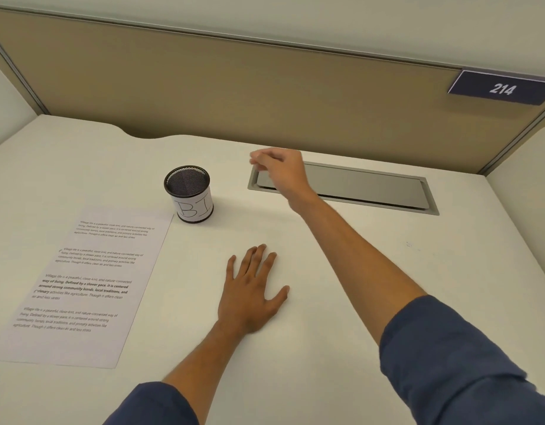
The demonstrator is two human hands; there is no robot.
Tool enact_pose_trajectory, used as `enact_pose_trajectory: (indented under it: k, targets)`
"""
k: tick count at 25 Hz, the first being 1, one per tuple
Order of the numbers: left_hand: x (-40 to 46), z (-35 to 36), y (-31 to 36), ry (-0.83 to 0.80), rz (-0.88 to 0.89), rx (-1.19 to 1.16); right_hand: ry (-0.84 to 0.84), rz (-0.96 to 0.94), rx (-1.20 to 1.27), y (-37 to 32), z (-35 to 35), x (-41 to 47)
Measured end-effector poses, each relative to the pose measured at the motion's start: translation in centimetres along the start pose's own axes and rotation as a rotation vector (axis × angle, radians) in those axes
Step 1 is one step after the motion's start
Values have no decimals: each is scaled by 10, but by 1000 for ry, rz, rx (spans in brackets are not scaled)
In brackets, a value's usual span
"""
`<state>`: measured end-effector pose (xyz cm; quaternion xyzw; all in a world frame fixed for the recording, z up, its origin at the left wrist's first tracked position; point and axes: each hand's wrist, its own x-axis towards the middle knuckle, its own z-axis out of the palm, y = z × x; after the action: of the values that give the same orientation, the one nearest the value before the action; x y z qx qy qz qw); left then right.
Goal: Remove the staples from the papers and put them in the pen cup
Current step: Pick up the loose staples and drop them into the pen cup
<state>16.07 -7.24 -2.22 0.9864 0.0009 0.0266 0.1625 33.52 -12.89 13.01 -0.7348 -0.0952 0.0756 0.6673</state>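
Head view, right hand: the right hand (277, 167) is raised over the far table, to the right of the pen cup and in front of the grey cable hatch (357, 187); its fingertips are drawn together in a blurred pinch, and whether a staple sits in that grip I cannot tell.
Head view, left hand: the left hand (253, 289) lies flat on the table (341, 271), fingers straight and spread, gripping nothing.
Papers: the papers (90, 280) lie flat at the left, their far right corner just beside the cup; two small dark marks at the left of the text may be staples, too small to be sure.
Pen cup: the pen cup (188, 193) stands upright, black mesh with a white label, mouth open upward.
Handling: staples are likely tiny, light, stiff and sharp at the legs, easily dropped; best pinched across the crown. The sheets are thin and limp, so a flat hand should hold them down.
Edges and room: open table lies between hands and cup; the hatch rim and the beige partition (265, 87) close off the far side.
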Motion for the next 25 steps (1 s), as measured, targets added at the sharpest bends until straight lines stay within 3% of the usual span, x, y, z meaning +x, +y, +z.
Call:
enact_pose_trajectory:
  k: [9,15,20,23,25]
  targets:
    - [0,1,-1,24,10,22,158,149,-34,45,-118,-55]
    - [0,3,-1,26,9,25,235,176,-194,81,-180,-87]
    - [1,3,-1,35,11,32,347,87,-739,128,-229,-118]
    - [0,4,-1,46,11,23,255,60,-1213,157,-242,-135]
    - [0,4,-1,36,9,29,155,91,-1354,166,-247,-141]
